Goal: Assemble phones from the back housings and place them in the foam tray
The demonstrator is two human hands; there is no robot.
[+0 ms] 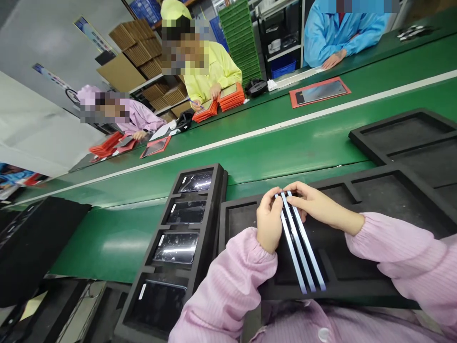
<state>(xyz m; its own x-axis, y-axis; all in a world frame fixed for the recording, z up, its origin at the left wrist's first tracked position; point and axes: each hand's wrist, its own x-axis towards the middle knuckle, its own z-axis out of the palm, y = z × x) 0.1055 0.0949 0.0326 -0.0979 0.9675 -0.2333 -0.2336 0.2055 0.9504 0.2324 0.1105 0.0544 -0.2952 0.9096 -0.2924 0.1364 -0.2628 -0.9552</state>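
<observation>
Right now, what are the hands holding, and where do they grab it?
Three thin flat panels, set on edge side by side. The left hand and the right hand pinch them at their far ends, above a black tray.

The green tabletop (285, 152) has a white line (228, 140) running along it. Black foam trays (403, 138) lie on its near side. One red-framed panel (319, 91) lies beyond the line.

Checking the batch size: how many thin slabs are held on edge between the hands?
3 slabs, side by side over the black foam tray: left slab, middle slab, right slab, pinched at their far ends by the left hand and right hand. None seems hidden.
</observation>
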